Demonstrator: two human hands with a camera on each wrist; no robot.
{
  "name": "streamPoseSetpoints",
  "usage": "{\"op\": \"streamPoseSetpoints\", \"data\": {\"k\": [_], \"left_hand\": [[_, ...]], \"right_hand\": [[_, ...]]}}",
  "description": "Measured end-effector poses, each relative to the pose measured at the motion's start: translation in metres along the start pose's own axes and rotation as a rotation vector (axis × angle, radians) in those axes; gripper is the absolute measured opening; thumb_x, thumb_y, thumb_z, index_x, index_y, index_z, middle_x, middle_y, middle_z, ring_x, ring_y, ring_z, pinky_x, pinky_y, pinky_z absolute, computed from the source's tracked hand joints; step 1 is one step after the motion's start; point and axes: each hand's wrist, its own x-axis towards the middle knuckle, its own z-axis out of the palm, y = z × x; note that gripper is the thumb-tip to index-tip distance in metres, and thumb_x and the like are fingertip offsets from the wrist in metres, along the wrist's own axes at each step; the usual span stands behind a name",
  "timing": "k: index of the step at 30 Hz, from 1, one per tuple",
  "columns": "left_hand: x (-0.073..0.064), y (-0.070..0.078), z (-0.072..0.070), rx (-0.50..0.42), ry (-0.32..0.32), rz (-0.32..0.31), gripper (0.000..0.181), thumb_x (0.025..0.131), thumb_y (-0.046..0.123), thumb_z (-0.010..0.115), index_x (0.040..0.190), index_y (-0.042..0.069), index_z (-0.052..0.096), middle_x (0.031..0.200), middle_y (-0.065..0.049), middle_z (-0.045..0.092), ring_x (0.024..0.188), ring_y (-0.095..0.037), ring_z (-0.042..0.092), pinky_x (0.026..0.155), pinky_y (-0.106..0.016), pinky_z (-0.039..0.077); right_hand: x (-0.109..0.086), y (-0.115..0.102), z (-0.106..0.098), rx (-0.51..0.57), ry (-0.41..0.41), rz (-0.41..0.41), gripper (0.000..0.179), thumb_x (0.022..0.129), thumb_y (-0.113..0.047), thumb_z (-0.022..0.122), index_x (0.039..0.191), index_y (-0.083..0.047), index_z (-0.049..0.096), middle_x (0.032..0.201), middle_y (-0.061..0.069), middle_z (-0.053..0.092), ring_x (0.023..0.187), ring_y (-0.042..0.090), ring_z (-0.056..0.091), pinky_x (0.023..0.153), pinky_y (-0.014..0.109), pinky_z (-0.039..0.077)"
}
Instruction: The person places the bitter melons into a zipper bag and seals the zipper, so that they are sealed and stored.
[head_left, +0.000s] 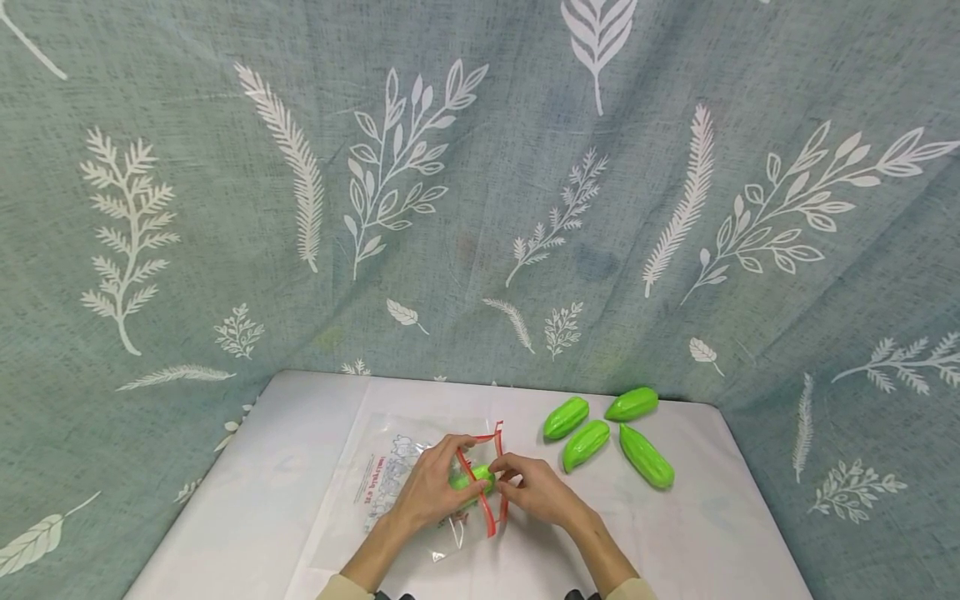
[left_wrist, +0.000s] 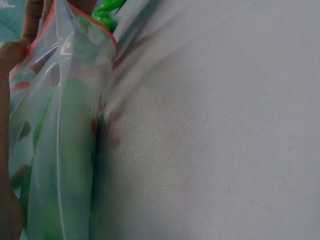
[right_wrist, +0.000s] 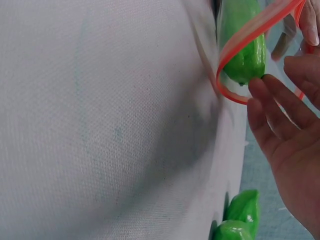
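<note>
A clear zip bag [head_left: 382,492] with a red zip edge and printed drawings lies on the white table. My left hand [head_left: 431,485] grips the bag near its mouth, thumb and fingers on opposite sides of the opening. Inside the open mouth is a green, ridged toy vegetable [right_wrist: 245,55], its blunt end toward the right hand. My right hand [head_left: 536,490] is at the mouth, its extended fingertips right at that end in the right wrist view. Through the plastic, the left wrist view shows the bag [left_wrist: 60,150] with blurred green inside.
Several more green vegetables lie at the table's back right, one of them [head_left: 647,457] longer and slanted. A patterned grey-green cloth [head_left: 480,208] hangs behind the white table [head_left: 720,517] and at its sides.
</note>
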Motion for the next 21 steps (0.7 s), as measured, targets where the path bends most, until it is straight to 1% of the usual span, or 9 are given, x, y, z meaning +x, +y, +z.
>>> {"op": "streamPoseSetpoints", "data": {"k": [4, 6, 12, 17, 21], "left_hand": [[-0.0005, -0.0002, -0.0004, 0.003, 0.001, -0.002, 0.066, 0.081, 0.056, 0.078, 0.136, 0.027, 0.054, 0.126, 0.001, 0.066, 0.113, -0.011, 0.061, 0.095, -0.043, 0.051], [-0.0003, -0.0005, 0.0, 0.007, 0.009, 0.013, 0.066, 0.081, 0.056, 0.078, 0.135, 0.026, 0.054, 0.125, 0.001, 0.066, 0.112, -0.012, 0.062, 0.093, -0.043, 0.052], [0.0005, -0.0012, 0.0012, 0.014, 0.031, 0.043, 0.066, 0.081, 0.055, 0.079, 0.133, 0.023, 0.056, 0.122, -0.001, 0.067, 0.108, -0.012, 0.064, 0.089, -0.041, 0.054], [0.0009, -0.0014, 0.0012, 0.021, 0.029, 0.052, 0.066, 0.082, 0.055, 0.078, 0.134, 0.022, 0.055, 0.123, -0.001, 0.067, 0.109, -0.013, 0.063, 0.09, -0.041, 0.053], [0.001, -0.0009, 0.0007, 0.013, 0.017, 0.044, 0.065, 0.082, 0.054, 0.078, 0.134, 0.023, 0.055, 0.123, -0.001, 0.067, 0.109, -0.013, 0.064, 0.09, -0.04, 0.054]], "right_hand": [[0.0004, -0.0007, 0.0011, 0.043, -0.017, -0.008, 0.023, 0.099, -0.018, 0.064, 0.121, -0.014, 0.067, 0.118, -0.004, 0.07, 0.109, 0.019, 0.068, 0.086, 0.028, 0.056], [0.0006, -0.0011, 0.0015, 0.054, -0.023, -0.004, 0.023, 0.099, -0.019, 0.063, 0.121, -0.013, 0.067, 0.117, -0.005, 0.07, 0.111, 0.022, 0.068, 0.088, 0.028, 0.056], [0.0006, -0.0011, 0.0012, 0.054, -0.021, -0.013, 0.02, 0.099, -0.018, 0.063, 0.118, -0.014, 0.068, 0.114, -0.005, 0.069, 0.11, 0.019, 0.067, 0.088, 0.028, 0.056], [0.0009, -0.0015, 0.0007, 0.051, -0.022, -0.027, 0.02, 0.099, -0.017, 0.062, 0.118, -0.014, 0.068, 0.115, -0.004, 0.069, 0.11, 0.017, 0.066, 0.092, 0.034, 0.056], [0.0009, -0.002, 0.0009, 0.046, -0.027, -0.028, 0.021, 0.099, -0.017, 0.061, 0.119, -0.015, 0.068, 0.116, -0.002, 0.069, 0.111, 0.018, 0.066, 0.093, 0.035, 0.056]]}}
